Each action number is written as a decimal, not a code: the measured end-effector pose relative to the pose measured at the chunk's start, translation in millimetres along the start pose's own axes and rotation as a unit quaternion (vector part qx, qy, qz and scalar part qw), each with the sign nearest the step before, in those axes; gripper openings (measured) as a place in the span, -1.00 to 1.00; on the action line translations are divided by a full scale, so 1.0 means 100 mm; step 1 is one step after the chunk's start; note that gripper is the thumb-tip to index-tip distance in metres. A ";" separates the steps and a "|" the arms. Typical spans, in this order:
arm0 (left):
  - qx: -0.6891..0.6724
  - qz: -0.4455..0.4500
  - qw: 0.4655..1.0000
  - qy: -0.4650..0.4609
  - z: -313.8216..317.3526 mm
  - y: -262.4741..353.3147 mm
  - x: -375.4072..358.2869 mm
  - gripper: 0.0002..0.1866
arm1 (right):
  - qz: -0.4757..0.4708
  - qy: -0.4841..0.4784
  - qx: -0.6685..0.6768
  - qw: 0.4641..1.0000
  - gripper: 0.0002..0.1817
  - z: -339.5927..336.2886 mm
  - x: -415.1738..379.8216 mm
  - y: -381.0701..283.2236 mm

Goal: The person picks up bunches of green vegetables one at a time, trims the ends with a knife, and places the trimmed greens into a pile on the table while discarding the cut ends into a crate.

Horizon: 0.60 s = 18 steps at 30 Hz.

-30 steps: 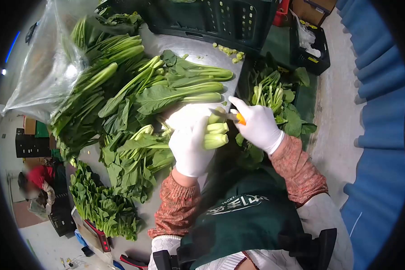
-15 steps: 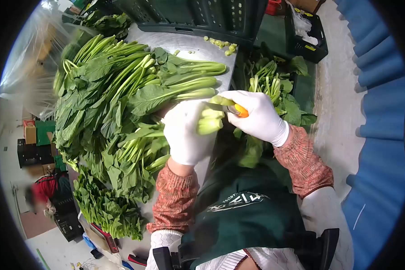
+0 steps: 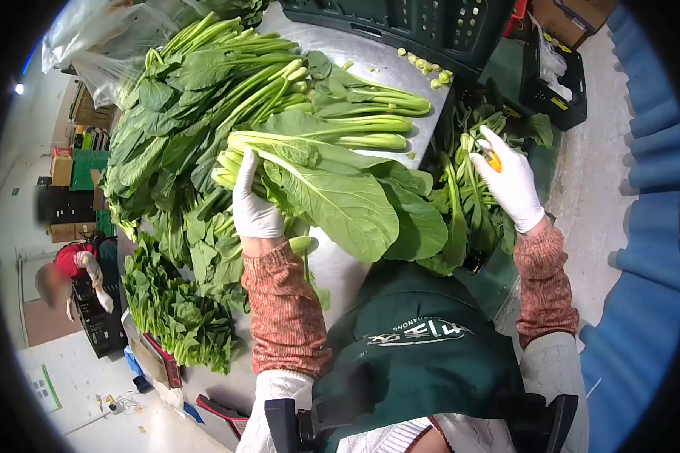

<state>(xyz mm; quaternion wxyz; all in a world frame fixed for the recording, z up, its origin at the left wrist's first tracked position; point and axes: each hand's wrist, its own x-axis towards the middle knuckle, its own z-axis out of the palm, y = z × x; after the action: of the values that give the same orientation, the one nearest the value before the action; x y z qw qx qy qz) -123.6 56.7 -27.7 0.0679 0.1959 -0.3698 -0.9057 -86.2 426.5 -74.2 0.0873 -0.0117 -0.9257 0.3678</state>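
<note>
My left hand, in a white glove, is closed round a bunch of leafy greens. Its pale cut stems point left and its broad leaves spread right over the metal table. Off to the right, my right hand, also gloved, holds a small orange-handled knife; its blade is hard to make out. That hand is above more greens lying lower, beside the table. A large pile of greens lies on the table left of and beyond my left hand.
A dark green crate stands at the table's far edge, near small cut stem ends. A black crate is on the floor at the right. Another person in red is at the far left.
My left hand has moved left with the greens, whose stems now point left and leaves right. My right hand has moved away to the right with the knife. The camera view has shifted.
</note>
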 end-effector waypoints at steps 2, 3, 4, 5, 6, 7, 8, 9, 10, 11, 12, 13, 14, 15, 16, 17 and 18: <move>-0.044 -0.062 0.997 -0.006 -0.05 -0.01 -0.01 -0.68 | -0.015 -0.019 -0.005 1.000 -0.50 0.09 0.02 -0.05; -0.052 -0.074 0.996 -0.003 -0.10 -0.02 0.01 -0.68 | -0.015 -0.026 0.006 1.000 -0.52 0.13 0.04 -0.05; -0.060 -0.084 0.995 0.001 -0.16 -0.03 0.02 -0.68 | -0.017 -0.034 0.018 0.999 -0.53 0.18 0.05 -0.04; -0.072 -0.089 0.993 0.008 -0.22 -0.02 0.04 -0.69 | -0.020 -0.042 0.030 0.998 -0.55 0.21 0.07 -0.06; -0.074 -0.086 0.994 0.010 -0.24 -0.02 0.04 -0.69 | -0.002 -0.066 0.079 0.995 -0.57 0.23 0.09 -0.11; -0.076 -0.082 0.994 0.012 -0.25 -0.03 0.03 -0.69 | 0.017 -0.090 0.126 0.988 -0.58 0.23 0.11 -0.19; -0.077 -0.078 0.994 0.014 -0.27 -0.03 0.02 -0.68 | 0.036 -0.114 0.173 0.978 -0.60 0.24 0.12 -0.24; -0.079 -0.085 0.993 0.015 -0.30 -0.03 0.02 -0.68 | 0.039 -0.122 0.187 0.974 -0.63 0.29 0.13 -0.26; -0.081 -0.092 0.992 0.016 -0.33 -0.03 0.02 -0.68 | 0.047 -0.135 0.185 0.972 -0.63 0.30 0.14 -0.29; -0.083 -0.099 0.991 0.016 -0.37 -0.05 0.03 -0.67 | 0.054 -0.147 0.183 0.971 -0.63 0.31 0.15 -0.34; -0.095 -0.098 0.990 0.028 -0.41 -0.06 0.05 -0.66 | 0.062 -0.160 0.181 0.969 -0.63 0.31 0.18 -0.40; -0.107 -0.097 0.989 0.041 -0.47 -0.07 0.09 -0.66 | 0.093 -0.188 0.218 0.953 -0.62 0.30 0.20 -0.49; -0.118 -0.096 0.987 0.054 -0.55 -0.09 0.12 -0.65 | 0.116 -0.209 0.237 0.942 -0.62 0.29 0.23 -0.55; -0.105 -0.050 0.990 0.074 -0.74 -0.14 0.22 -0.63 | 0.140 -0.229 0.256 0.929 -0.62 0.28 0.25 -0.61; -0.058 -0.015 0.996 0.067 -0.84 -0.15 0.26 -0.62 | 0.164 -0.249 0.274 0.914 -0.62 0.29 0.26 -0.63; -0.010 0.018 0.998 0.060 -0.93 -0.16 0.29 -0.62 | 0.141 -0.240 0.273 0.921 -0.62 0.33 0.26 -0.62; -0.068 -0.028 0.997 0.028 -1.03 -0.14 0.27 -0.61 | 0.118 -0.231 0.272 0.927 -0.62 0.41 0.26 -0.57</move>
<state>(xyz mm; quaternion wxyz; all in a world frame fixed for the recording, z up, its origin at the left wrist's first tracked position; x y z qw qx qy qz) -106.6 -7.0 -112.2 0.0655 0.2266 -0.3000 -0.9243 -116.8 359.1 -60.8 -0.1730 -0.0111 -0.7765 0.6058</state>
